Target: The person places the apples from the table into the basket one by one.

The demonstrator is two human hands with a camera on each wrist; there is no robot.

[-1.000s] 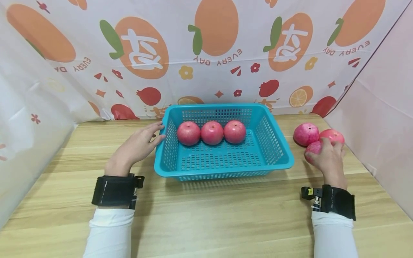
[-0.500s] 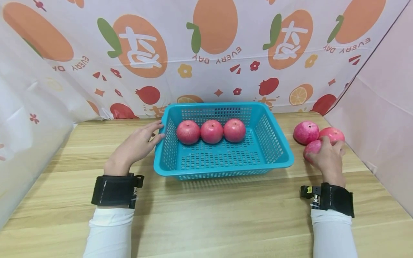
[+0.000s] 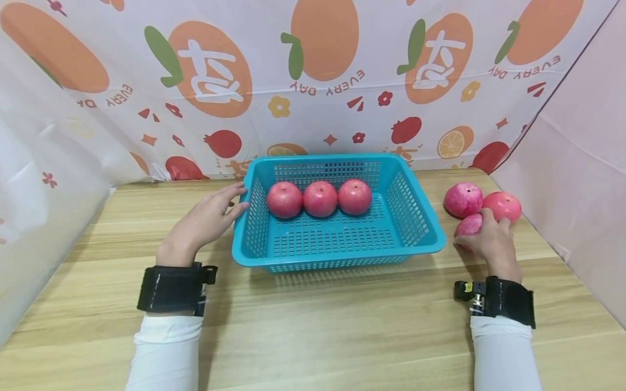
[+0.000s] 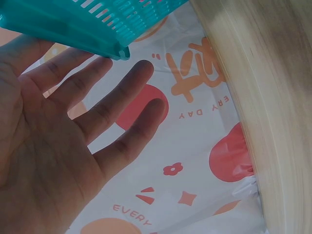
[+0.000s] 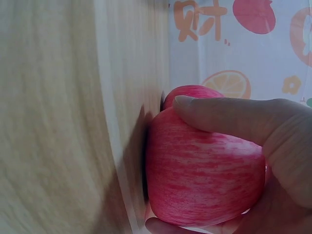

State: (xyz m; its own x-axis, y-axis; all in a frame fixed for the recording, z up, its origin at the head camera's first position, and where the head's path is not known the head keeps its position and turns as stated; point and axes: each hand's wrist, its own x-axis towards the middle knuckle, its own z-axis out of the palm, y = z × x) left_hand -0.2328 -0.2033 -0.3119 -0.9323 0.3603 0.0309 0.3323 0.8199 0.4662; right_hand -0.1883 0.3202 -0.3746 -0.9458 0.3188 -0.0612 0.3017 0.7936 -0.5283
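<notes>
My right hand (image 3: 495, 247) grips a streaked pink-red apple (image 5: 204, 168) at the table's right side, thumb on one side and fingers round the other. Two more apples lie just behind it: a darker one (image 3: 463, 200) and a lighter red one (image 3: 502, 207). With fingers spread and fairly straight, my left hand (image 3: 201, 221) rests at the left rim of a blue-green plastic basket (image 3: 337, 259). In the left wrist view some of its fingertips touch that rim. Inside the basket, a left apple (image 3: 285, 200), a middle apple (image 3: 320, 199) and a right apple (image 3: 355, 196) sit in a row.
The wooden table (image 3: 313, 336) runs up to a fruit-printed curtain (image 3: 327, 119) close behind the basket. Pale sheeting (image 3: 577, 163) borders the table on the right, and more hangs on the left.
The right hand has shifted slightly left with the gripped apple, which now sits a little apart from the lighter red one. The left hand stays at the basket rim.
</notes>
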